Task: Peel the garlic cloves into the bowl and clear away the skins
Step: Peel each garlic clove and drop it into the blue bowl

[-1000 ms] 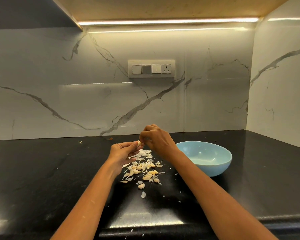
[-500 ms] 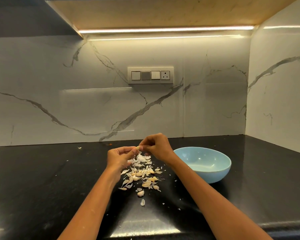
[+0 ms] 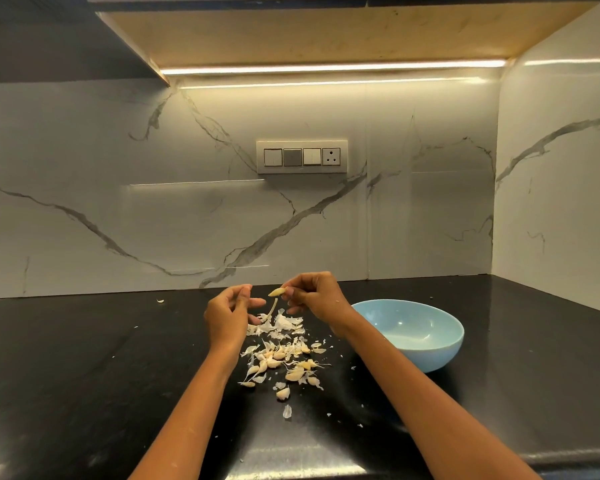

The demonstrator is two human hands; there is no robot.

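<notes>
The clove [image 3: 277,292] is up in the air now, pinched at the fingertips of the right hand [image 3: 314,295], above the far end of the pile [image 3: 284,355]. Its long axis lies nearly level, the pointed end aimed left toward the other hand, tilted a touch downward. A thin strip of skin [image 3: 272,308] dangles from that left tip, hanging almost straight down toward the white skins on the tabletop [image 3: 84,375].

The left hand [image 3: 227,315] sits just beside it, clear of the clove, fingers loosely curled; whether they pinch a scrap of skin I cannot tell.

Half a second ago both hands met on the clove, fingertips together; now they have pulled apart and a gap shows between them, with the clove gone over to the right hand and the strip peeled loose.

Below lies the pile of cloves and papery skins, scattered between the forearms. The bowl [image 3: 440,355], pale blue, stands on the tabletop just right of the right wrist, its inside showing only light glints. One stray scrap [image 3: 160,301] lies far left near the wall.
</notes>
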